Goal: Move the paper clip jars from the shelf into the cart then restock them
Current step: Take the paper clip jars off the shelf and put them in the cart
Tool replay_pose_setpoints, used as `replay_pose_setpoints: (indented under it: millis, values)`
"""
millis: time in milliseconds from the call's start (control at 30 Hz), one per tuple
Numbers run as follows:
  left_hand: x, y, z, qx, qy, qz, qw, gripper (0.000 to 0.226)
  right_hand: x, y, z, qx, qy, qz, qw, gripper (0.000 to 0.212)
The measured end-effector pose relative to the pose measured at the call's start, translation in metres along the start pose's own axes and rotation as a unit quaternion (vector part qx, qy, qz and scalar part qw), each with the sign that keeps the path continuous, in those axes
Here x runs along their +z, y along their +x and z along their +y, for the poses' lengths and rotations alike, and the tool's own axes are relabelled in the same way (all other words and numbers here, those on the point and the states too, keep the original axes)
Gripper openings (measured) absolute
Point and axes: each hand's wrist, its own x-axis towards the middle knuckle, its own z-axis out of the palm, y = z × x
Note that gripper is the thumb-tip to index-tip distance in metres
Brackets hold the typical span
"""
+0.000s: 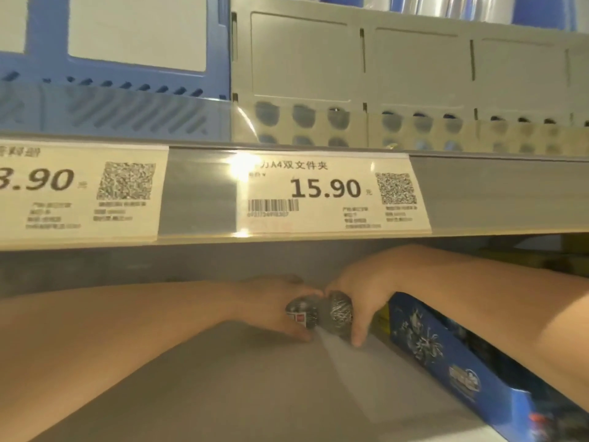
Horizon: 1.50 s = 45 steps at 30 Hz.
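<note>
Seemingly midway: your left hand (274, 309) and right hand (363, 298) each grip a paper clip jar (339, 311) on the shelf (223, 378); removing or restocking, unclear.

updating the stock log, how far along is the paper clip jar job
Done: nothing confirmable; no cart is in view. In hand: the left hand grips one small clear jar of silver paper clips, the right hand grips a second clear jar, side by side over the grey lower shelf beside a blue printed box. Left: unclear whether these jars are leaving or being restocked, so either phase may remain.
</note>
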Motion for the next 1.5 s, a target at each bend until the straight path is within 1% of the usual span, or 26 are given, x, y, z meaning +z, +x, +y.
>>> replay_pose_setpoints:
  millis: [67,133,200,267,333,400,467,600,700,767,833,900,967,1000,1033,1100,1133,1200,1333,1400,1500]
  values:
    - [0.003,0.004,0.002,-0.012,-0.015,-0.007,1.0,0.058,-0.001,0.0,-0.002,0.004,-0.016,-0.019,1.0,0.059]
    - [0.007,0.007,0.005,-0.031,-0.025,-0.006,0.999,0.055,-0.003,-0.002,-0.005,0.01,-0.041,-0.05,0.998,0.067]
    - [0.01,0.009,0.007,-0.052,-0.037,0.008,0.998,0.053,-0.004,-0.005,-0.009,0.013,-0.058,-0.047,0.997,0.071]
    - [0.013,0.009,0.01,-0.064,-0.046,0.026,0.997,0.051,-0.003,-0.01,-0.012,0.008,-0.076,-0.031,0.997,0.071]
    - [0.012,0.005,0.015,-0.069,-0.047,0.031,0.996,0.053,-0.003,-0.016,-0.014,-0.001,-0.085,-0.016,0.996,0.069]
    - [0.007,-0.002,0.022,-0.074,-0.048,0.029,0.996,0.056,-0.004,-0.024,-0.017,-0.01,-0.073,0.004,0.997,0.067]
    - [-0.002,-0.012,0.03,-0.079,-0.055,0.032,0.995,0.055,-0.005,-0.035,-0.018,-0.018,-0.058,0.03,0.998,0.064]
    - [-0.027,-0.04,0.049,-0.088,-0.103,0.081,0.988,0.043,-0.008,-0.065,-0.025,-0.031,-0.009,0.104,0.994,0.051]
    - [-0.039,-0.065,0.07,-0.088,-0.132,0.124,0.98,0.04,-0.007,-0.093,-0.033,-0.054,0.022,0.156,0.986,0.042]
    - [-0.043,-0.081,0.085,-0.1,-0.137,0.138,0.976,0.037,-0.004,-0.111,-0.036,-0.057,0.043,0.169,0.983,0.043]
    - [-0.045,-0.095,0.103,-0.109,-0.146,0.158,0.97,0.034,0.001,-0.129,-0.039,-0.04,0.071,0.168,0.982,0.043]
    - [-0.047,-0.107,0.12,-0.123,-0.15,0.175,0.965,0.034,0.005,-0.15,-0.043,-0.016,0.085,0.157,0.984,0.028]
    - [-0.05,-0.121,0.139,-0.139,-0.154,0.166,0.964,0.04,0.009,-0.174,-0.049,-0.033,0.107,0.2,0.973,0.026]
    - [-0.052,-0.127,0.148,-0.13,-0.153,0.167,0.965,0.044,0.011,-0.184,-0.051,-0.053,0.124,0.223,0.965,0.028]
    - [-0.054,-0.134,0.158,-0.112,-0.15,0.177,0.966,0.043,0.014,-0.196,-0.055,-0.064,0.137,0.236,0.96,0.036]
    - [-0.058,-0.15,0.18,-0.072,-0.147,0.203,0.965,0.034,0.021,-0.222,-0.062,-0.064,0.153,0.241,0.956,0.057]
    - [-0.06,-0.157,0.192,-0.062,-0.148,0.208,0.965,0.031,0.024,-0.238,-0.066,-0.059,0.16,0.241,0.955,0.063]
    - [-0.06,-0.172,0.219,-0.038,-0.154,0.206,0.966,0.029,0.034,-0.272,-0.075,-0.048,0.172,0.247,0.953,0.066]
    - [-0.045,-0.204,0.276,0.015,-0.177,0.176,0.968,0.029,0.061,-0.344,-0.096,0.015,0.173,0.24,0.955,0.075]
    - [-0.031,-0.218,0.304,0.033,-0.178,0.161,0.97,0.03,0.076,-0.382,-0.105,0.03,0.179,0.232,0.956,0.078]
    - [-0.009,-0.237,0.351,0.066,-0.2,0.141,0.967,0.04,0.1,-0.443,-0.116,0.06,0.209,0.209,0.953,0.071]
